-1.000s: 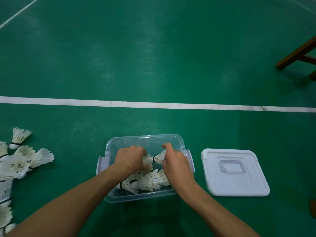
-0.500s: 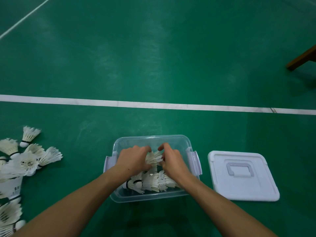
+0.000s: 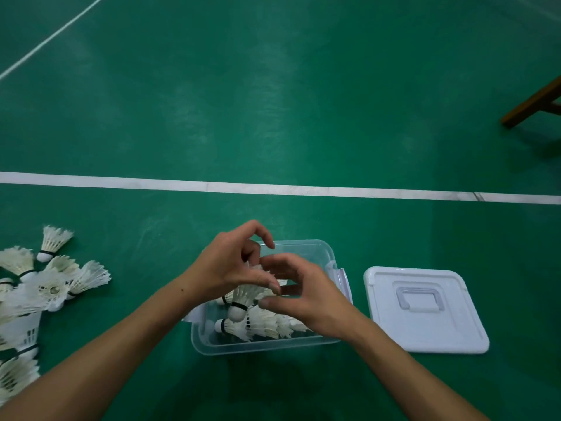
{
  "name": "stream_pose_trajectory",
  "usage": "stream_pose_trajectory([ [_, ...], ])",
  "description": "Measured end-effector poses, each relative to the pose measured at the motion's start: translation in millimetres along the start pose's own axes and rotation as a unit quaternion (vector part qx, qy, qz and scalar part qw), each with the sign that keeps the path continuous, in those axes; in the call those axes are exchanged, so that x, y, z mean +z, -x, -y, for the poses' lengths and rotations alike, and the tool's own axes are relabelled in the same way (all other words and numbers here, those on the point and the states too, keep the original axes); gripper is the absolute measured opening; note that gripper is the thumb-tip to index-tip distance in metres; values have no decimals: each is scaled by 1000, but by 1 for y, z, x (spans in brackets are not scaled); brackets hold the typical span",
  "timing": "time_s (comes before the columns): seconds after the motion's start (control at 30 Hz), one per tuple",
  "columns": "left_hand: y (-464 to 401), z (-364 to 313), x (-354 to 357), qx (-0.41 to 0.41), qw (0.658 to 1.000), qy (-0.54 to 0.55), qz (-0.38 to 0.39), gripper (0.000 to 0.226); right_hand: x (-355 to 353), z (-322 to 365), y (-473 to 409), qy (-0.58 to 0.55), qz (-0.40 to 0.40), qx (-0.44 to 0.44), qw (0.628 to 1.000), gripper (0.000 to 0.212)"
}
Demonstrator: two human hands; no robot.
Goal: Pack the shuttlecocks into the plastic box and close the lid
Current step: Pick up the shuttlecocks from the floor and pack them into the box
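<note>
Hands are hovering over the plastic box, and we're reading both as holding nothing firmly. Left hand is sitting above the box's left half with fingers loosely curled; its thumb is lying on or just above the feathers of one shuttlecock standing cork-down in the box. We're not seeing a clear pinch there, so we're calling it touching at most. Right hand is hanging over the right half, fingers relaxed and pointing left toward the left hand, fingertips close to that same shuttlecock; contact is too blurred to tell.

Box is sitting on the green floor, open, clear-walled, with pale latches on both short sides. We're seeing several more packed shuttlecocks lying on their sides along the near wall, corks pointing left.

Lid is lying flat on the floor just right of the box, white, handle recess facing up, not touching the box.

We're also seeing a loose pile of shuttlecocks lying on the floor well left of the box, running down the left edge of the view, some on a white perforated thing we're not able to identify.

White court line is crossing the floor beyond the box. Wooden furniture leg is showing at far right.
</note>
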State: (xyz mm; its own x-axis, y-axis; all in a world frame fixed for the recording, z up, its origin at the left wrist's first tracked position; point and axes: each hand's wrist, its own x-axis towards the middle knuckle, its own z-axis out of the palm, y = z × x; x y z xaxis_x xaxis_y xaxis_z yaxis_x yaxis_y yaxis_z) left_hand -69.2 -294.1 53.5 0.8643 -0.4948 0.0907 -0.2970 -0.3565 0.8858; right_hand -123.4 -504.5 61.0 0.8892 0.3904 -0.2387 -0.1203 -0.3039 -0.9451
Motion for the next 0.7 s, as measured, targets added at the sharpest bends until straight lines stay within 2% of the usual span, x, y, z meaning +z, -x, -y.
stream_pose_trajectory([
  [0.13,-2,4,9,15,998,-4,-53,59,1,-1,3,-11,-46,-9,999,49],
  [0.27,4,8,18,30,994,-52,-96,51,1,-9,4,72,-51,-23,996,32],
  [0.37,9,13,27,-11,990,-67,-123,38,-14,-18,9,184,-119,-3,976,24],
  [0.43,12,22,35,-31,990,-96,-99,25,-24,-25,16,261,-190,-5,947,22],
  [0.5,12,32,42,-46,986,-149,-55,24,-28,-31,21,300,-244,-10,922,21],
  [0.6,3,36,56,-77,971,-225,13,47,-25,-36,24,337,-275,3,900,20],
  [0.7,-10,37,75,-105,942,-315,51,65,-18,-38,23,371,-285,15,884,21],
])
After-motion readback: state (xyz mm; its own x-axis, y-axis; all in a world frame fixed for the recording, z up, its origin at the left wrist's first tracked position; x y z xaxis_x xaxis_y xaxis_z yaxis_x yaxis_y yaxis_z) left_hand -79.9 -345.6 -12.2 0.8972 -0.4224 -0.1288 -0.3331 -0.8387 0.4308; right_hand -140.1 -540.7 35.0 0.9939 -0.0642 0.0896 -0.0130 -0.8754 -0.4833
